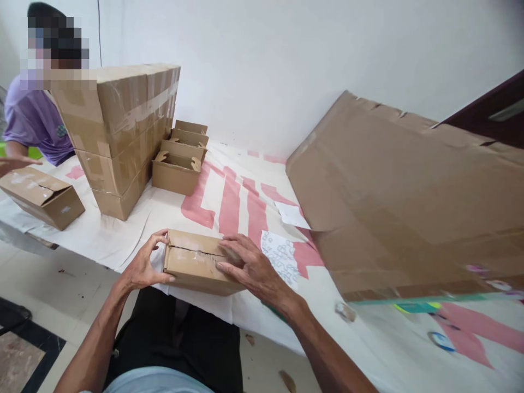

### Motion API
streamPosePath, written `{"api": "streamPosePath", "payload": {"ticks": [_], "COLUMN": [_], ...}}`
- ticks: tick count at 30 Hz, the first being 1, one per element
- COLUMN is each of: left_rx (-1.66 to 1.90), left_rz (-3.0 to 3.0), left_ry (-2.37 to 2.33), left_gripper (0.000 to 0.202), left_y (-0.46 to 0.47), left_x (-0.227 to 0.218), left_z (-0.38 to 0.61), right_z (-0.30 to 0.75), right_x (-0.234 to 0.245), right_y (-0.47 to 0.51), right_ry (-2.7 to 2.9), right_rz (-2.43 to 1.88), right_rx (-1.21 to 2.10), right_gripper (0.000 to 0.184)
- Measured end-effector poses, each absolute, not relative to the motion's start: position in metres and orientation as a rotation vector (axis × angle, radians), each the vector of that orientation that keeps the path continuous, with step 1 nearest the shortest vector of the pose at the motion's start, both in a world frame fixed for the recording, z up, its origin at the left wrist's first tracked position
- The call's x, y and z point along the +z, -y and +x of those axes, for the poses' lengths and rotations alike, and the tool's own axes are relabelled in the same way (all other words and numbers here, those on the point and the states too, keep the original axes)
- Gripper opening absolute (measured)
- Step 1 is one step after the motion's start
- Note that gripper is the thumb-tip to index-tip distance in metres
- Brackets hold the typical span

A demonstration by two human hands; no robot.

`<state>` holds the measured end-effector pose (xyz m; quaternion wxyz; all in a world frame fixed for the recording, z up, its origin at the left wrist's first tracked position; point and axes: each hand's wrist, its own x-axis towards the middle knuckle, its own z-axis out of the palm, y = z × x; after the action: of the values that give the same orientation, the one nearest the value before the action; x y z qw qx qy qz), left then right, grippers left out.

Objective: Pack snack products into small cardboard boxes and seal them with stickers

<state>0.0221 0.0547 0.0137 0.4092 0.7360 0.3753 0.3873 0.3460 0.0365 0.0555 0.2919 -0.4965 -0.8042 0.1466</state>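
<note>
A small brown cardboard box [196, 256] lies near the table's front edge, its top flaps meeting at a rough, uneven seam under clear tape. My left hand [149, 262] grips the box's left end, thumb low at the front corner and fingers at the upper back corner. Across the right part of the lid rests my right hand [249, 265], its fingers extended and touching the cardboard. Part of the box's right end is hidden beneath that hand. A printed white sheet [280, 254] lies on the cloth just right of it.
Taped cartons [123, 131] stand stacked at the left, beside open boxes [176, 172]. A person in a purple shirt [36, 120] sits behind another box [45, 199]. A large cardboard panel [401, 202] leans at the right. A tape roll [442, 341] lies on the tablecloth.
</note>
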Motion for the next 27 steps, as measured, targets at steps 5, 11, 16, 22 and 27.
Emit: {"api": "streamPosePath", "payload": {"ticks": [5,11,16,22,27], "left_rx": [0.967,1.01,1.092,1.102,1.153], "left_rz": [1.82,1.709,1.525,1.489,1.396], "left_ry": [-0.933,-0.936,-0.868,-0.982,-1.103], "left_gripper": [0.073,0.07,0.073,0.084,0.093], "left_y": [-0.064,-0.073,-0.086,-0.091,-0.085], "left_x": [0.013,0.007,0.01,0.008,-0.019], "left_z": [0.026,0.011,-0.013,-0.011,-0.016], "right_z": [0.348,0.354,0.366,0.357,0.351], "right_x": [0.057,0.06,0.053,0.022,0.008], "right_y": [-0.049,-0.053,-0.036,-0.01,0.009], "right_ry": [2.161,1.969,1.597,1.382,1.264], "right_rz": [-1.26,-1.266,-1.35,-1.335,-1.291], "right_rx": [0.317,0.32,0.471,0.641,0.693], "right_gripper": [0.015,0.019,0.02,0.023,0.02]}}
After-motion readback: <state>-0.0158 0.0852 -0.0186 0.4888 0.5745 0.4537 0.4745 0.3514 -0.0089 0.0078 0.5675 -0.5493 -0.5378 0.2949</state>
